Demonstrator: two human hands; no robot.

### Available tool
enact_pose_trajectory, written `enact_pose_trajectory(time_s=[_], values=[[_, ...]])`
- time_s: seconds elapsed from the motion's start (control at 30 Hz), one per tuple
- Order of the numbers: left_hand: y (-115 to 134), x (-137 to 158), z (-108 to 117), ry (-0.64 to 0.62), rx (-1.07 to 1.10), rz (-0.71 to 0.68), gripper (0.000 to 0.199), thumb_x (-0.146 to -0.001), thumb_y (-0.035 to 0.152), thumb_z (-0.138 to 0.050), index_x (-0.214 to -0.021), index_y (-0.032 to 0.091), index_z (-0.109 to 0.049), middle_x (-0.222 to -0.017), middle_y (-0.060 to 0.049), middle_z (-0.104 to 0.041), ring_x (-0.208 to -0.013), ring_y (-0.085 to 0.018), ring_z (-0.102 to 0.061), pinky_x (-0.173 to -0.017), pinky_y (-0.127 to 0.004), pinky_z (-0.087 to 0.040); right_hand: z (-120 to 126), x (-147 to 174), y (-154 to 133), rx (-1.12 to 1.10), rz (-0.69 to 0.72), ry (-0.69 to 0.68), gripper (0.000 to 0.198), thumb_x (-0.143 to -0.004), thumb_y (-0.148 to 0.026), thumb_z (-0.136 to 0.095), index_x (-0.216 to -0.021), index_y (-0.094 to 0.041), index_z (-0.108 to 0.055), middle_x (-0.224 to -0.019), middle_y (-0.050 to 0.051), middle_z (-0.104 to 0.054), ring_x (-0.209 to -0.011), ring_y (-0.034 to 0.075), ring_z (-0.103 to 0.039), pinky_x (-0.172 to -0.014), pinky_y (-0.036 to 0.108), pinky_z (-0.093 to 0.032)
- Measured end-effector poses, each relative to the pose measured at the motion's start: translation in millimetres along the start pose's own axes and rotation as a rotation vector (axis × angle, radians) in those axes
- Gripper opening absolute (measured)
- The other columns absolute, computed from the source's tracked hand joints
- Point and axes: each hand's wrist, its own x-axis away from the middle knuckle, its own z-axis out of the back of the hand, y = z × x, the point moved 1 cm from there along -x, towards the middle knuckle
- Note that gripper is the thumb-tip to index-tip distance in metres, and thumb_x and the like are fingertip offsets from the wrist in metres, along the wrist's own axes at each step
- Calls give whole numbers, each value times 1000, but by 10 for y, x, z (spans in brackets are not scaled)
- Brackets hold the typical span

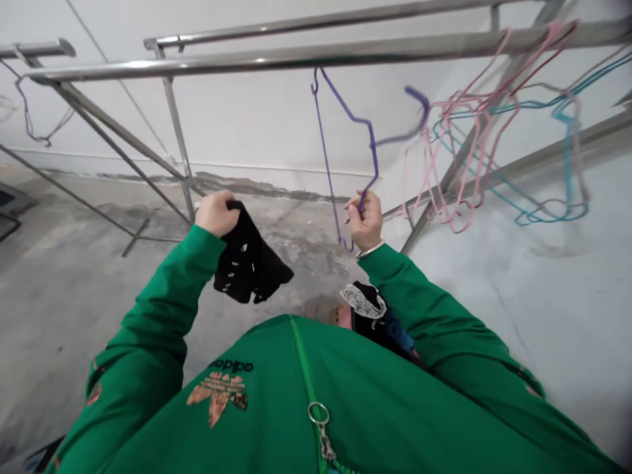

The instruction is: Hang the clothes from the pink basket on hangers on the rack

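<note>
Rail (pixel 237 64): shiny metal; pink hangers (pixel 474 138) hooked over its right part, blue hangers (pixel 567 158) beside them.
Left rail (pixel 47 49): metal; a purple hanger (pixel 29 122) hangs below.
Floor (pixel 89 316): grey, patchy; rack foot (pixel 133 240) on it.

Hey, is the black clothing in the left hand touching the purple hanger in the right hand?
Apart. The head view shows grey floor between the black clothing in the left hand and the purple hanger in the right hand.
</note>
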Motion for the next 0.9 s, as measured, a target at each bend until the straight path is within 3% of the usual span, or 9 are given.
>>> enact_pose_trajectory(time_s=[0.1,0.17,0.23,0.3,0.47,0.67,0.73,0.8,0.9], values=[[67,-138,31,27,-64,-9,24,-67,21,-53,-85,17,-68,-78,-7,-68,-84,-26,-63,-79,-34,-49,-80,312,-13,-158,-177,-28,57,-77,-60,-57,-119,-24,-43,-80,0,-55,-48,8,-39,-43,23,-35],[101,-207,41,31,-98,-7,25,-68,21,-54,-88,18,-69,-80,-7,-68,-86,-26,-63,-81,-36,-49,-73,455,-77,-253,-338,-134,51,-76,-62,-58,-105,-21,-52,-65,-4,-48,-40,5,-26,-38,21,-22],[123,-262,45,34,-112,3,25,-69,20,-56,-90,19,-69,-82,-7,-67,-90,-27,-63,-83,-38,-49,-6,545,-163,-304,-396,-210,46,-74,-61,-62,-90,-19,-58,-55,-6,-41,-39,4,-23,-38,21,-16],[131,-308,41,28,-94,18,24,-69,20,-56,-90,18,-69,-84,-8,-67,-93,-28,-62,-86,-39,-48,94,581,-247,-312,-368,-256,42,-72,-58,-66,-83,-18,-62,-51,-5,-41,-41,5,-28,-39,21,-19],[109,-418,25,28,12,-16,22,-68,19,-58,-88,17,-67,-82,-7,-63,-99,-29,-59,-91,-40,-45,340,439,-323,-195,-230,-397,29,-74,-47,-69,-83,-19,-68,-64,2,-60,-56,13,-53,-54,29,-45],[119,-463,88,59,24,-21,21,-68,19,-55,-85,15,-68,-74,-7,-62,-86,-24,-60,-83,-37,-48,644,225,-175,-269,-123,-448,21,-76,-40,-72,-79,-19,-72,-69,7,-63,-61,16,-57,-59,33,-47],[194,-412,77,27,19,5,22,-67,18,-54,-82,13,-68,-70,-6,-61,-80,-23,-60,-80,-36,-49,561,231,-189,-297,-98,-539,28,-75,-46,-72,-74,-19,-72,-78,9,-66,-72,19,-61,-68,36,-51],[323,-326,33,-30,50,-12,19,-65,16,-53,-76,13,-68,-64,-5,-59,-73,-21,-59,-74,-34,-50,310,261,-247,-331,-69,-685,34,-75,-53,-70,-75,-19,-72,-107,12,-66,-100,23,-62,-89,42,-51],[554,-167,-34,-169,133,-85,14,-61,12,-53,-66,14,-65,-55,-2,-54,-63,-17,-55,-65,-30,-48,-229,309,-338,-403,-37,-861,42,-76,-60,-67,-80,-18,-71,-142,12,-48,-133,26,-44,-109,46,-38]])
